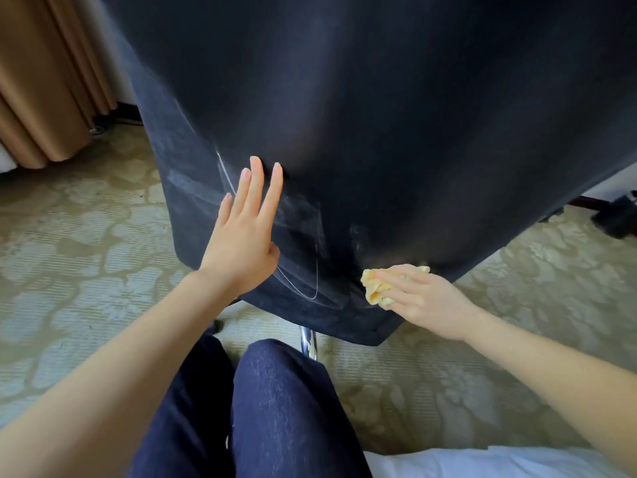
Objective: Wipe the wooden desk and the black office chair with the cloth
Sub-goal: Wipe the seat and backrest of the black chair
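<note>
We are on the chair half of the job: the black office chair [379, 115] fills the view, its dark fabric back right under our fingers, while the wooden desk is not in sight. Our left hand [241, 243] lies flat on the fabric, its fingers [256, 181] straight and slightly spread, holding nothing, only bracing the panel. Our right hand [424, 301] lays its fingers [396, 281] fairly straight across the bunched yellow cloth [375, 291], pressing it on the lower edge of the back. The thumb is hidden, so we cannot tell whether it pinches the cloth from beneath.

Pale streaks [310, 281] show between the two sets of fingers and just below the left ones. We judge the best stroke runs from the right fingers towards the left, across those marks, in overlapping passes, and then up past the left fingertips. The bracing hand should stop the chair swivelling on the chrome post [308, 339] below both hands. Spreading the cloth flatter would give a broader face, and the hem beneath the right fingers is easy to miss.

We can read no brand, label or writing on the chair, the cloth or the patterned carpet [86, 236]
</note>
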